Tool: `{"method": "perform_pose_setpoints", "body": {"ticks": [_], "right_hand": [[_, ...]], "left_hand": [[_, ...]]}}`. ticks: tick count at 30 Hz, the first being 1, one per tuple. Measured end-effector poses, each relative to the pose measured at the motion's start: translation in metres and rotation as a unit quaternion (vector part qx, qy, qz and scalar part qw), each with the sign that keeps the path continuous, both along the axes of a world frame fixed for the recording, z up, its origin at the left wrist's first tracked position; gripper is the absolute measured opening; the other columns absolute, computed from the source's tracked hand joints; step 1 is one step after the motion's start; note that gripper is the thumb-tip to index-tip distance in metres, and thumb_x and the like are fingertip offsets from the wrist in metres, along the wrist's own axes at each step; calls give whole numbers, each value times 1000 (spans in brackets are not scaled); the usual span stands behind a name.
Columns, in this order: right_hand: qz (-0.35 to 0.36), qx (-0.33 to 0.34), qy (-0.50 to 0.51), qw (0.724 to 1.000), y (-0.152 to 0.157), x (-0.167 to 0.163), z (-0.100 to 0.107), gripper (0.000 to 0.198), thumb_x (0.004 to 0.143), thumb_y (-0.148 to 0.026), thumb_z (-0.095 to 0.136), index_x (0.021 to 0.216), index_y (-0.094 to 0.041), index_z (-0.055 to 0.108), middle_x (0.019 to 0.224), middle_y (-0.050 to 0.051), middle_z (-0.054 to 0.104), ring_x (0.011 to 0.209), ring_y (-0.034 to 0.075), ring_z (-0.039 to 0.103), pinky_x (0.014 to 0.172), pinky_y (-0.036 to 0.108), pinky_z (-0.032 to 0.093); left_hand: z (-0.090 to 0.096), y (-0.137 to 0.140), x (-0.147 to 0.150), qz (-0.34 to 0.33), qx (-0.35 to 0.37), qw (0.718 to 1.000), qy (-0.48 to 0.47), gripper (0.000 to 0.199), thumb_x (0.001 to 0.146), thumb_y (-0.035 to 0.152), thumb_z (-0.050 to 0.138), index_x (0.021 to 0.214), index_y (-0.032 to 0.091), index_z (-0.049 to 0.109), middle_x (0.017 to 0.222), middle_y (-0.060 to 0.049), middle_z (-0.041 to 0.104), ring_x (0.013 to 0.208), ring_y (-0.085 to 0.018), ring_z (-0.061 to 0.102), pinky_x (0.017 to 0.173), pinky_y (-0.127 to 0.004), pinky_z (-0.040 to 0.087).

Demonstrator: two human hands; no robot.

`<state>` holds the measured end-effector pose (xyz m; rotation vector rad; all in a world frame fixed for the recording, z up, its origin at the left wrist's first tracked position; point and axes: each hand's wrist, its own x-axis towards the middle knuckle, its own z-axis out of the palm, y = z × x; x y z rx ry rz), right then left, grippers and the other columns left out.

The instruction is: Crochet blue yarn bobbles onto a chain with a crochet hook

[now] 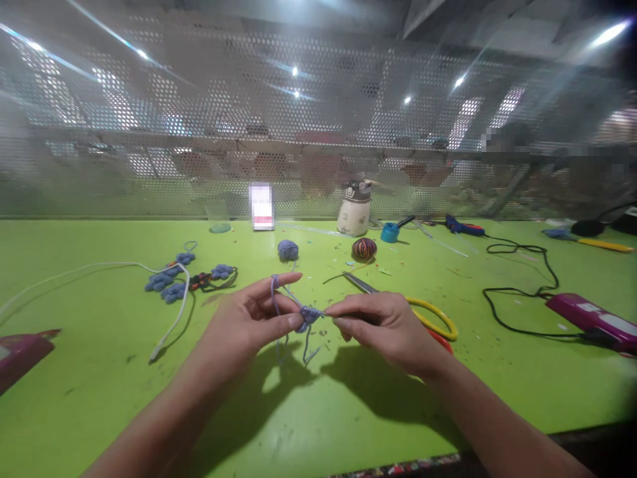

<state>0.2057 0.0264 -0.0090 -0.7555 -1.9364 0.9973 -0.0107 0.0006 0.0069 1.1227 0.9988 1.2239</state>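
Bright green worktop before a perforated metal screen, ceiling lights above, scraps of fibre scattered about

Left hand: thumb and fingers pinching a small blue crocheted piece, a strand of blue yarn looped over the raised forefinger, loose ends dangling below

Right hand: thumb and forefinger pressed together on a slim tool, mostly hidden, its tip at the right edge of the crocheted piece

Crocheted piece: held above the worktop, between the two hands

Scissors: lying partly behind the right hand, handles yellow and red

Beyond the hands: one blue yarn ball; to its right, one multicoloured ball, dark with orange

Left: a cluster of blue crocheted flowers, dark and orange strands alongside; white cable lying over part of it; maroon object, cut off by the edge of view

Right: magenta device with black cord; blue glue gun farther back

Back row, left to right: clear cup; upright lit screen, content blurred; pale bottle with dark lid, upright; small blue container, a dark stick projecting from its top
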Motion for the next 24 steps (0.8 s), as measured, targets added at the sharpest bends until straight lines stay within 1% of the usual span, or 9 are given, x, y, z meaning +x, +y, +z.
{"method": "perform_pose_setpoints", "body": {"ticks": [2, 3, 4, 7, 9, 13, 18, 21, 24], "right_hand": [[-1, 1, -4, 1000, 0, 0, 0, 15, 86, -20, 65, 94, -15, 76, 65, 2, 65, 59, 11, 56, 54, 23, 44], [-3, 6, -7, 1000, -1, -1, 0, 15, 86, -19, 65, 95, -15, 76, 66, 1, 65, 60, 11, 56, 54, 23, 44], [-5, 16, -10, 1000, -1, -1, 0, 15, 86, -18, 64, 95, -15, 76, 67, 2, 66, 60, 11, 57, 55, 23, 44], [-11, 60, -19, 998, 0, -1, 1, 16, 87, -15, 63, 97, -15, 75, 73, 3, 69, 65, 11, 59, 59, 23, 46], [-10, 86, -21, 996, 0, 0, 1, 16, 87, -13, 63, 98, -16, 75, 76, 3, 70, 67, 11, 60, 61, 23, 46], [-14, 130, -29, 991, 2, 2, -1, 18, 88, -11, 61, 100, -15, 74, 76, 4, 70, 67, 12, 60, 63, 24, 47], [-20, 194, -38, 980, 3, 3, -3, 20, 89, -10, 58, 101, -15, 73, 72, 4, 69, 64, 12, 58, 61, 26, 45], [-19, 213, -43, 976, 3, 4, 0, 20, 89, -9, 57, 100, -14, 73, 72, 4, 69, 63, 12, 58, 60, 26, 44], [-13, 218, -45, 975, 2, 5, 4, 19, 89, -9, 57, 98, -14, 73, 72, 4, 70, 62, 12, 59, 58, 25, 44]], "left_hand": [[2, -2, 2, 10, -9, 1000, -11, 46, 65, 14, 83, 109, 15, 69, 67, 3, 70, 67, -11, 64, 74, -27, 49], [3, -3, 3, 12, -14, 1000, -14, 46, 65, 13, 83, 109, 15, 69, 67, 3, 70, 67, -11, 64, 74, -27, 49], [4, -3, 4, 11, -19, 1000, -15, 49, 64, 13, 83, 111, 14, 68, 67, 3, 70, 67, -11, 64, 74, -27, 48], [6, -5, 6, 10, -28, 999, -13, 66, 64, 13, 83, 125, 14, 60, 67, 3, 70, 66, -12, 63, 72, -28, 48], [7, -6, 6, 12, -26, 999, -12, 72, 63, 13, 84, 129, 14, 56, 67, 3, 70, 66, -13, 63, 72, -29, 48], [7, -7, 7, 20, -23, 999, -19, 70, 63, 14, 85, 128, 13, 57, 69, 2, 71, 69, -14, 64, 73, -29, 48], [7, -7, 7, 20, -23, 999, -22, 70, 63, 13, 85, 127, 15, 57, 70, 3, 71, 70, -13, 65, 74, -28, 48], [6, -7, 6, 18, -22, 999, -23, 67, 62, 13, 85, 125, 14, 59, 70, 3, 71, 69, -13, 64, 74, -28, 48], [6, -6, 6, 18, -24, 999, -20, 64, 62, 13, 84, 122, 14, 61, 70, 2, 71, 69, -13, 64, 73, -28, 47]]}}
